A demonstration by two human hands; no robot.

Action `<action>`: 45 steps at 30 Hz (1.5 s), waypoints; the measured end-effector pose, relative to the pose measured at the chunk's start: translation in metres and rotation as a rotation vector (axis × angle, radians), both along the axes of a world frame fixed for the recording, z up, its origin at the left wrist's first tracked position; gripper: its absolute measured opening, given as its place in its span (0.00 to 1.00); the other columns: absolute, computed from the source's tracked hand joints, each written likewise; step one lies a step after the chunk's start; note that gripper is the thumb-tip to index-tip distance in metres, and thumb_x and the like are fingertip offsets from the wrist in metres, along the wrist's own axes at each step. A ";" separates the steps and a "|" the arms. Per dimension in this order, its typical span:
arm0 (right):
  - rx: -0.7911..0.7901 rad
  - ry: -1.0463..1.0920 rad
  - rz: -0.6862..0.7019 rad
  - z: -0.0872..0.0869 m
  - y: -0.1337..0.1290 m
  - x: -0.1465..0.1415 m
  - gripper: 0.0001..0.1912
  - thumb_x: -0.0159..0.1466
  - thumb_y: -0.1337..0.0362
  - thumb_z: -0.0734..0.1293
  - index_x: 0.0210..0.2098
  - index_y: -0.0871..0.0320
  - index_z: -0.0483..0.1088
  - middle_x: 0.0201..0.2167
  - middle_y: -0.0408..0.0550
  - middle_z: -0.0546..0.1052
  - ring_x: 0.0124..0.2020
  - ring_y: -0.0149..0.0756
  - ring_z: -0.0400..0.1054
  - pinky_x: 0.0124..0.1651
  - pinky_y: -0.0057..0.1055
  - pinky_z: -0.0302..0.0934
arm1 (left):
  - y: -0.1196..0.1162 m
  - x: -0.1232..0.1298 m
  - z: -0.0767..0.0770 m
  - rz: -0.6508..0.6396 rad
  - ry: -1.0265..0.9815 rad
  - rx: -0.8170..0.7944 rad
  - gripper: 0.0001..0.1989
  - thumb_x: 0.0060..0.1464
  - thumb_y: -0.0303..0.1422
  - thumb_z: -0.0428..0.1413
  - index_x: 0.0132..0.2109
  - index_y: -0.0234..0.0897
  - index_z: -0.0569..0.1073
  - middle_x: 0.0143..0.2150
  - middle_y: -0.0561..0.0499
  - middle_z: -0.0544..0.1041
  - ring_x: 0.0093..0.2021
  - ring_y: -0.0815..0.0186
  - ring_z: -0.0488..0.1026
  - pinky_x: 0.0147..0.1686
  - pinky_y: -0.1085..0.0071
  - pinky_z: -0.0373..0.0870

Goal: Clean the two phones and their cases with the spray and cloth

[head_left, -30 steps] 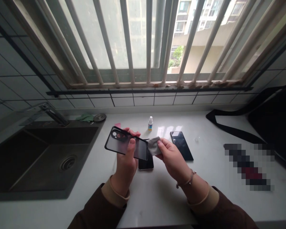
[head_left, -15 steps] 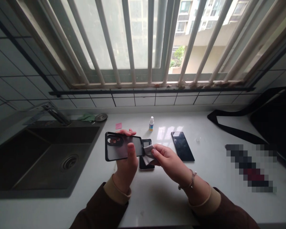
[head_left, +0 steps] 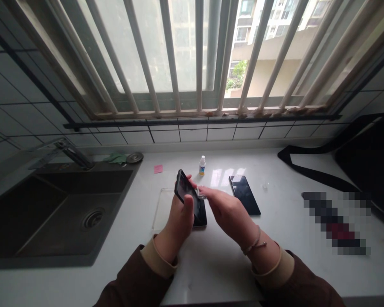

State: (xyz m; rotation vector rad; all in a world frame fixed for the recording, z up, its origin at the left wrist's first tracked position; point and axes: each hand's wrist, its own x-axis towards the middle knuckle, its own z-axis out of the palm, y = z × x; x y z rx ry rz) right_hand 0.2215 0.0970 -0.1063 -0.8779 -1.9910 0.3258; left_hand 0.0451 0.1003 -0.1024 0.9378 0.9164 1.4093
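Note:
My left hand (head_left: 180, 221) grips a black-rimmed, see-through phone case (head_left: 182, 187), tilted steeply above the counter with the thumb across its near side. Against the case's right side, my right hand (head_left: 227, 209) presses a small grey cloth (head_left: 199, 194), mostly hidden under its fingers. Beneath the hands lies a dark phone (head_left: 201, 220), partly covered from view. A clear, thin case (head_left: 162, 209) rests on the counter left of it. To the right of my right hand lies another black phone (head_left: 245, 196), flat.
A small white-capped bottle (head_left: 202, 167) stands behind the hands, with a pink paper note (head_left: 158, 169) to its left. At left is a sink (head_left: 97, 251) with a faucet (head_left: 73, 153). A black bag strap (head_left: 316, 175) and a blurred-out item (head_left: 336, 226) lie at right.
My left hand has turned the phone case from nearly flat to steeply tilted and moved it right. My right hand has shifted from pinching the cloth's edge to pressing it on the case.

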 end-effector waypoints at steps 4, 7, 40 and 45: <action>-0.018 -0.227 0.156 -0.011 0.003 -0.006 0.20 0.73 0.75 0.61 0.60 0.56 0.74 0.59 0.57 0.81 0.62 0.45 0.77 0.65 0.46 0.73 | 0.007 -0.001 -0.007 0.159 0.141 0.267 0.38 0.56 0.68 0.56 0.56 0.41 0.73 0.46 0.46 0.76 0.47 0.57 0.76 0.52 0.63 0.72; -0.042 -0.297 0.148 -0.015 0.003 -0.006 0.20 0.73 0.76 0.61 0.60 0.58 0.73 0.58 0.58 0.82 0.63 0.46 0.76 0.68 0.47 0.70 | 0.014 -0.001 -0.014 0.243 0.073 0.276 0.37 0.61 0.68 0.50 0.59 0.42 0.71 0.44 0.47 0.76 0.44 0.59 0.76 0.49 0.62 0.74; -0.804 0.529 0.111 0.002 0.014 0.015 0.20 0.72 0.45 0.68 0.45 0.56 0.78 0.42 0.50 0.80 0.41 0.39 0.74 0.45 0.36 0.70 | 0.018 0.004 0.003 -0.092 -0.191 -0.431 0.32 0.73 0.54 0.45 0.52 0.29 0.81 0.46 0.36 0.86 0.37 0.56 0.84 0.34 0.64 0.81; -0.785 0.281 0.050 -0.001 0.015 0.014 0.16 0.73 0.52 0.66 0.48 0.56 0.80 0.43 0.51 0.81 0.45 0.42 0.74 0.50 0.37 0.68 | 0.015 0.007 -0.007 -0.185 -0.082 -0.435 0.31 0.71 0.54 0.50 0.57 0.29 0.80 0.47 0.35 0.85 0.38 0.54 0.85 0.32 0.65 0.81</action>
